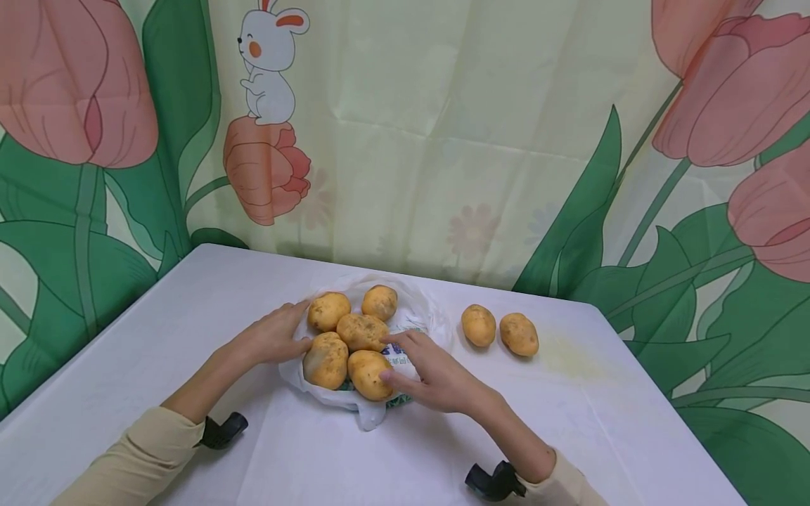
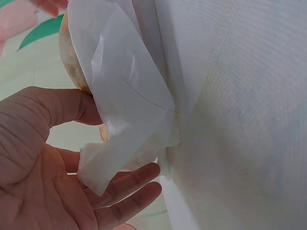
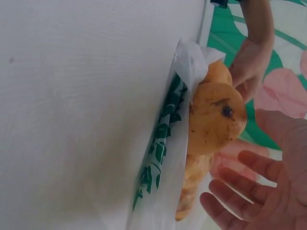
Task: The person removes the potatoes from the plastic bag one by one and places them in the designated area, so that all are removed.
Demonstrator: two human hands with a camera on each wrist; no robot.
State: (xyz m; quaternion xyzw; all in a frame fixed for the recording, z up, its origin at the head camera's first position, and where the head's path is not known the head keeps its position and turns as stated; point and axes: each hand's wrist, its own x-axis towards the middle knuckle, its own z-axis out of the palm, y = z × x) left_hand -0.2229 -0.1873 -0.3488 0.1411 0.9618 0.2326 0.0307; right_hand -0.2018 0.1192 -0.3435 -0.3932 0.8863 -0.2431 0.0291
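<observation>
Several potatoes [image 1: 362, 332] lie grouped on a white plastic bag [image 1: 405, 320] with green and blue print, spread on the table. At the group's left side is my left hand [image 1: 273, 337], fingers spread and thumb beside a potato. In the left wrist view this hand [image 2: 53, 158] has its thumb against the bag's edge, with loose plastic hanging between thumb and fingers. My right hand [image 1: 439, 376] hovers at the right of the group, fingertips by the middle and front potatoes. The right wrist view shows that hand [image 3: 268, 177] with parted fingers, apart from the nearest potato [image 3: 216, 117].
Two more potatoes, one [image 1: 478, 325] left of the other [image 1: 519, 334], lie on the white tablecloth [image 1: 316, 464] right of the bag. A curtain [image 1: 405, 140] with printed tulips and a rabbit hangs behind the table. Black wrist cameras sit under both forearms.
</observation>
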